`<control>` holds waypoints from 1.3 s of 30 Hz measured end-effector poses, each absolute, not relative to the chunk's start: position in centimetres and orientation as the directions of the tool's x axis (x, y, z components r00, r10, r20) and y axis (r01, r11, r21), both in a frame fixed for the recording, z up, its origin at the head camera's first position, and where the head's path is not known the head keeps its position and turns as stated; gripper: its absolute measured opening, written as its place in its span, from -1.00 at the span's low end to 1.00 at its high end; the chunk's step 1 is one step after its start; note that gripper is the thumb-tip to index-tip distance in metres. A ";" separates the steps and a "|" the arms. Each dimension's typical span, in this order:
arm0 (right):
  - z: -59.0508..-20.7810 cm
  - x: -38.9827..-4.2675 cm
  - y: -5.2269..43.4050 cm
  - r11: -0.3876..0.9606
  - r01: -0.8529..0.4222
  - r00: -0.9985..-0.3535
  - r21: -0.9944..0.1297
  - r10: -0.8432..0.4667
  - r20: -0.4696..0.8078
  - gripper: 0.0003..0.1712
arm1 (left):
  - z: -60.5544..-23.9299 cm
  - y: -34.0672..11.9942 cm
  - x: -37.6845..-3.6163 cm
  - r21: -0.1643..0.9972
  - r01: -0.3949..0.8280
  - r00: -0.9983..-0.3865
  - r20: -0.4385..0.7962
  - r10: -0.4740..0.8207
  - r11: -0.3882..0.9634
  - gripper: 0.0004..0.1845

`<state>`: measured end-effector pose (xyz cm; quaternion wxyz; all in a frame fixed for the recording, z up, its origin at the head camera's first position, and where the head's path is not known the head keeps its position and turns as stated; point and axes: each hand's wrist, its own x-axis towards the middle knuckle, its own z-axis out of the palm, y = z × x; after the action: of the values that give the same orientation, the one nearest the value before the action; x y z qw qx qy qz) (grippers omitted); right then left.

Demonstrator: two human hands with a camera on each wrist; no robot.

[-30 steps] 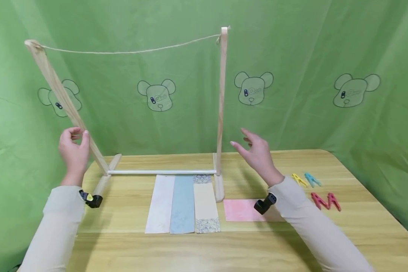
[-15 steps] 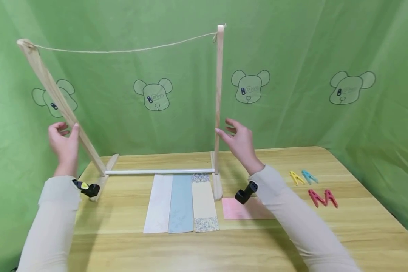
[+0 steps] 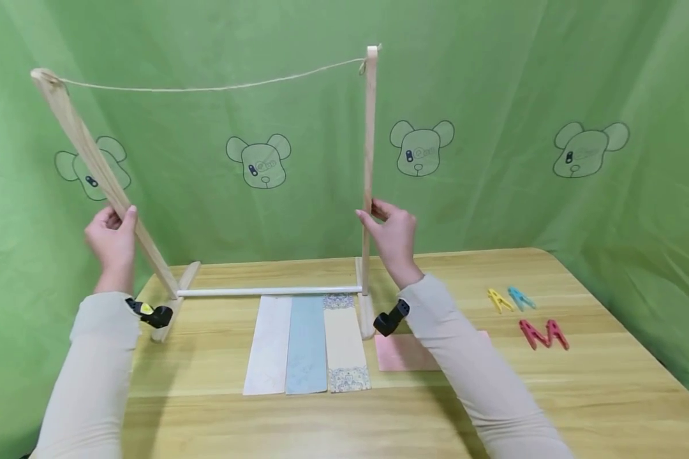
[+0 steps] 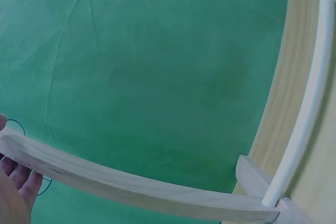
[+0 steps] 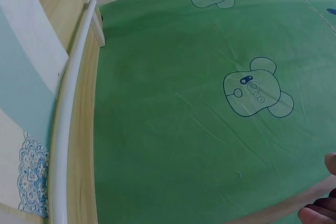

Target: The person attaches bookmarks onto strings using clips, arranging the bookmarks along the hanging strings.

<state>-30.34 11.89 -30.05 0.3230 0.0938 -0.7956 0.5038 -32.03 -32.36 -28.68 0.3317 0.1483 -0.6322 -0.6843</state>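
The pale wooden drying frame [image 3: 369,172], two slim posts joined at the foot by a white crossbar [image 3: 266,291] and at the top by a thin twine line [image 3: 207,87], stands at the back of the light wooden table [image 3: 580,408], close to the green bear-print backdrop [image 3: 522,95]. The left hand [image 3: 110,239] is wrapped round the left post [image 3: 94,162] about halfway up, thumb on the near face and fingers behind. The right hand [image 3: 392,237] has its fingers curled round the right post at much the same height. The left wrist view shows the left post crossing in front of the fingers [image 4: 16,182]; the right wrist view catches only fingertips [image 5: 315,214] by the wood.

As I judge it, handling the frame well means working both posts together and evenly, so that the twine stays taut and the wooden feet [image 3: 180,293] stay flat on the table. The grips should be kept low and firm rather than near the tops, since the posts look slender and could flex.

In front of the crossbar lie three paper strips side by side: white [image 3: 268,347], blue [image 3: 306,344] and cream with a blue lace-like pattern at its ends [image 3: 344,347]. A pink sheet [image 3: 402,352] lies just right of them, partly under the right sleeve. Further right lie yellow [image 3: 498,299], blue [image 3: 519,297] and two red plastic clothes pegs [image 3: 542,334].

No brand, label or readable writing shows anywhere; the backdrop carries only outlined bear heads.
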 end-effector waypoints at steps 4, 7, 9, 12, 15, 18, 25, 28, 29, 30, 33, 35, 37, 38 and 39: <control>-30.0 -30.3 11.4 0.460 -0.471 -0.774 -0.753 0.194 0.603 -0.58 | -29.0 -32.2 -32.2 0.960 0.278 -0.716 0.196 -0.670 -0.017 -0.64; -29.9 -30.4 11.1 0.466 -0.466 -0.767 -0.752 0.210 0.606 -0.59 | -29.0 -32.2 -32.2 0.958 0.280 -0.713 0.167 -0.681 -0.058 -0.66; -30.0 -30.4 11.0 0.477 -0.462 -0.764 -0.747 0.213 0.609 -0.60 | -29.1 -32.1 -32.1 0.960 0.272 -0.706 0.154 -0.691 -0.064 -0.67; -30.4 -30.6 10.8 0.478 -0.467 -0.759 -0.744 0.215 0.614 -0.62 | -29.2 -32.0 -32.0 0.965 0.259 -0.691 0.150 -0.707 -0.048 -0.68; -30.6 -30.9 10.9 0.484 -0.483 -0.741 -0.730 0.219 0.635 -0.66 | -29.2 -31.9 -32.0 0.969 0.246 -0.674 0.160 -0.721 -0.016 -0.68; -30.7 -31.1 11.2 0.491 -0.490 -0.729 -0.720 0.221 0.648 -0.69 | -29.3 -31.7 -32.3 0.969 0.246 -0.661 0.177 -0.729 0.012 -0.69; -30.9 -31.7 11.9 0.506 -0.505 -0.707 -0.700 0.223 0.671 -0.69 | -29.8 -31.1 -32.8 0.966 0.239 -0.617 0.227 -0.754 0.095 -0.74; -30.9 -31.8 12.1 0.496 -0.505 -0.711 -0.706 0.225 0.667 -0.69 | -30.0 -31.0 -33.0 0.962 0.232 -0.600 0.259 -0.757 0.145 -0.75; -30.9 -31.8 12.1 0.491 -0.503 -0.715 -0.711 0.226 0.662 -0.69 | -30.1 -31.0 -33.1 0.960 0.235 -0.596 0.264 -0.758 0.149 -0.75; -30.9 -31.8 12.2 0.486 -0.502 -0.718 -0.715 0.227 0.658 -0.69 | -30.1 -30.9 -33.1 0.959 0.235 -0.593 0.271 -0.758 0.159 -0.75; -30.8 -31.9 12.4 0.485 -0.495 -0.722 -0.721 0.233 0.652 -0.68 | -30.2 -30.7 -33.2 0.957 0.233 -0.590 0.283 -0.756 0.176 -0.75; -30.7 -32.0 12.5 0.487 -0.490 -0.723 -0.723 0.237 0.649 -0.68 | -30.2 -30.6 -33.3 0.953 0.236 -0.585 0.294 -0.756 0.189 -0.75; -30.6 -32.1 12.7 0.487 -0.486 -0.727 -0.726 0.236 0.645 -0.68 | -30.3 -30.5 -33.3 0.950 0.238 -0.576 0.306 -0.758 0.203 -0.75; -30.5 -32.2 12.7 0.485 -0.484 -0.731 -0.728 0.234 0.642 -0.68 | -30.4 -30.4 -33.3 0.948 0.239 -0.569 0.313 -0.760 0.211 -0.75; -30.5 -32.3 12.8 0.481 -0.483 -0.735 -0.732 0.232 0.638 -0.68 | -30.4 -30.3 -33.3 0.946 0.242 -0.564 0.319 -0.761 0.217 -0.75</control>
<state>-32.27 12.84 -30.51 0.3554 0.0802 -0.7836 0.5033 -33.30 -30.33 -30.44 0.4227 0.1980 -0.6557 -0.5935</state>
